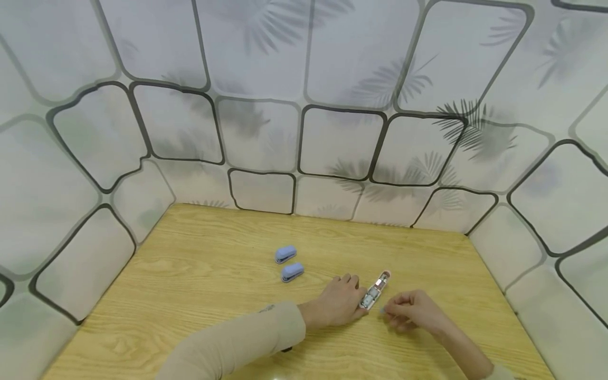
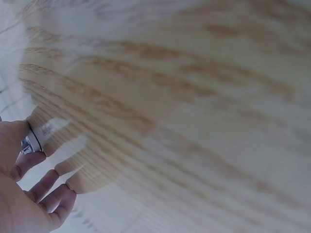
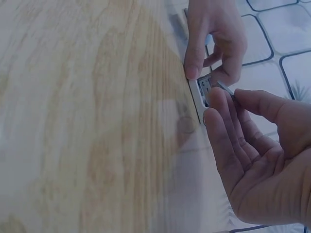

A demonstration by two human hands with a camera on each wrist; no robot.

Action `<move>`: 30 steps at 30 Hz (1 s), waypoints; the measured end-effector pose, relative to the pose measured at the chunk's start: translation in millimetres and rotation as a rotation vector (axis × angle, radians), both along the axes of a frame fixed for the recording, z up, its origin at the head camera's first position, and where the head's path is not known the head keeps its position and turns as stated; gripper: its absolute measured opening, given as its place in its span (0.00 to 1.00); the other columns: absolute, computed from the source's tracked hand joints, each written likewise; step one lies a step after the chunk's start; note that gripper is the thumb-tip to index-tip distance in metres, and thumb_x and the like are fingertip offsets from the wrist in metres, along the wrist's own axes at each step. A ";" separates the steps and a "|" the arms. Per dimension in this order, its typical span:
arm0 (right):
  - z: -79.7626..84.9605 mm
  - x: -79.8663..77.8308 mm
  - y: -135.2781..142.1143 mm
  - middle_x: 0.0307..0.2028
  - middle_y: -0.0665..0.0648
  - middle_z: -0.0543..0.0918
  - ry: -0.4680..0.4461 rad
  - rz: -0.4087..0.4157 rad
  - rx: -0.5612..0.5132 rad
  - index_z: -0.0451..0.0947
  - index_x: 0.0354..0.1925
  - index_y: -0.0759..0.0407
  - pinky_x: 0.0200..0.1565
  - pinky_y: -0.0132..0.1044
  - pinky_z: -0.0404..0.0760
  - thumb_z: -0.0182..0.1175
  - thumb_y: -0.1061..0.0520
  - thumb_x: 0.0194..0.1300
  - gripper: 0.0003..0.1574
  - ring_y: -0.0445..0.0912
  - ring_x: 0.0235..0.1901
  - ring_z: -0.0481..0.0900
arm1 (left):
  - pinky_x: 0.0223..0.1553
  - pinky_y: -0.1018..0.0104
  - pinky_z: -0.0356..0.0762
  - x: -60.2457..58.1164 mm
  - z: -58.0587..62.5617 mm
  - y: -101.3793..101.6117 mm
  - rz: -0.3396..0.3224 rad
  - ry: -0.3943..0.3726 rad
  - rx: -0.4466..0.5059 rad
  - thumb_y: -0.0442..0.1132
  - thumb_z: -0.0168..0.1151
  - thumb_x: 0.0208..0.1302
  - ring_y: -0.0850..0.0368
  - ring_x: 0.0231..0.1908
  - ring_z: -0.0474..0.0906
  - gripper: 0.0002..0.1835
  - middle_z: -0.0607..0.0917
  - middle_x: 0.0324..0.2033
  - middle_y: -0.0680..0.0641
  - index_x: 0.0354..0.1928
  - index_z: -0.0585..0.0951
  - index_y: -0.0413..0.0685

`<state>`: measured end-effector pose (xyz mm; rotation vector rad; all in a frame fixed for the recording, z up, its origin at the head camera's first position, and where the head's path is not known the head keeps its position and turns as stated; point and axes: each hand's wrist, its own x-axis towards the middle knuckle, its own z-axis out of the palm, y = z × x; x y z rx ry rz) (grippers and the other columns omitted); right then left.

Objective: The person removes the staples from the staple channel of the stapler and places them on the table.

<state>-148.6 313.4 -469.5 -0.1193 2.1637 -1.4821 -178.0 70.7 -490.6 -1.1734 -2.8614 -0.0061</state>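
My left hand [image 1: 338, 302] rests on the wooden table and grips the near end of a long, slim white case [image 1: 375, 292] between thumb and index finger. The case lies open-topped, with grey and metallic parts showing inside and a pinkish far end. In the left wrist view, only a short white end of it shows between the fingers. Just to the right, my right hand [image 1: 418, 311] pinches a small thin strip [image 3: 226, 89] between thumb and fingertips. In the right wrist view, that strip is close beside the case's open end.
Two small blue staplers [image 1: 285, 254] [image 1: 292, 272] lie side by side on the table [image 1: 214, 253], beyond and left of my left hand. Patterned fabric walls [image 1: 342, 142] enclose the table at the back and both sides.
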 end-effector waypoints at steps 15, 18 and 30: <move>-15.3 6.7 0.9 0.31 0.50 0.92 -0.076 0.059 -0.001 0.85 0.47 0.72 0.31 0.29 0.87 0.65 0.56 0.74 0.17 0.38 0.28 0.89 | 0.50 0.66 0.80 -0.4 -4.0 2.3 0.003 0.011 -0.004 0.65 0.59 0.74 0.61 0.49 0.78 0.22 0.83 0.53 0.54 0.56 0.83 0.61; -17.6 7.4 0.7 0.31 0.51 0.92 -0.060 0.053 0.018 0.84 0.48 0.73 0.30 0.29 0.87 0.64 0.58 0.74 0.17 0.38 0.28 0.89 | 0.50 0.66 0.80 -0.3 -4.1 2.4 0.003 0.014 -0.005 0.66 0.59 0.74 0.61 0.49 0.78 0.22 0.83 0.53 0.54 0.56 0.83 0.62; -13.6 6.9 -3.0 0.28 0.50 0.88 -0.039 0.009 0.076 0.85 0.46 0.71 0.28 0.30 0.86 0.65 0.55 0.73 0.17 0.39 0.25 0.87 | 0.54 0.67 0.80 -2.6 1.1 -2.3 -0.005 -0.023 -0.004 0.66 0.58 0.74 0.60 0.53 0.78 0.25 0.83 0.56 0.53 0.58 0.82 0.58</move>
